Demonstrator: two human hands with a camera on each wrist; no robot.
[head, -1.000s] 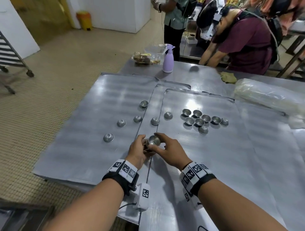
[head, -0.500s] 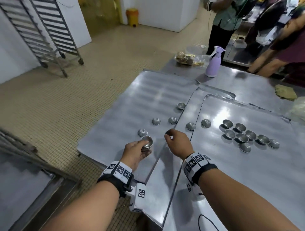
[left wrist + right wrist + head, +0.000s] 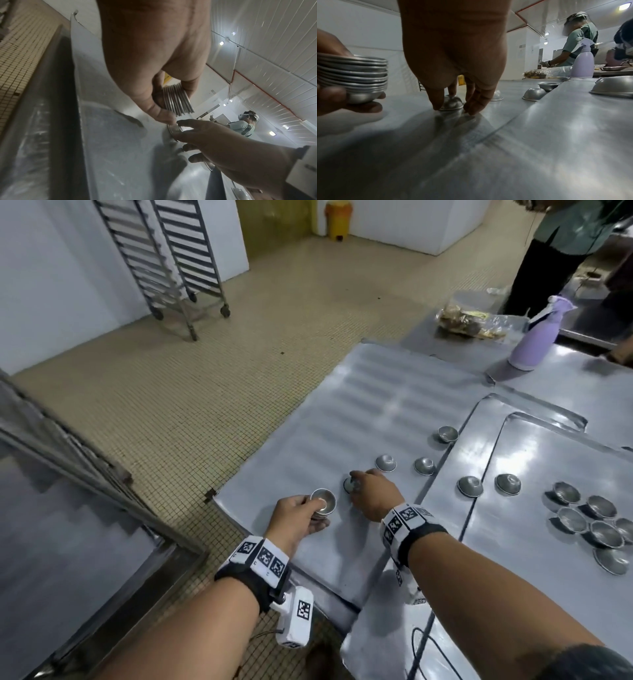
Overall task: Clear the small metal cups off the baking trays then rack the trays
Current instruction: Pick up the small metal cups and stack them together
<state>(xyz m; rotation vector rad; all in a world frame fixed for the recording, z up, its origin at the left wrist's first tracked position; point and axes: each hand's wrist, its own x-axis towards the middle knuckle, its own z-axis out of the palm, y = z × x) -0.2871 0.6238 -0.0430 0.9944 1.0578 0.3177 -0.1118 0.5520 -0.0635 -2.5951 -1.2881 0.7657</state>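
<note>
My left hand grips a stack of several nested metal cups, held just above the left baking tray near its front corner. The stack's rims show edge-on in the left wrist view and at the left of the right wrist view. Beside it, my right hand pinches an upside-down cup that rests on the same tray, fingers and thumb on either side. More loose cups lie further right. A cluster of cups sits on the right tray.
Wheeled tray racks stand across the tiled floor at the back left. Another rack frame is close on my left. A purple spray bottle and a food bag sit at the table's far end, by a person.
Both hands met at the stack a second ago. The left hand has carried the stack leftward, and the right hand has left it and closed on the leftmost upside-down cup.
</note>
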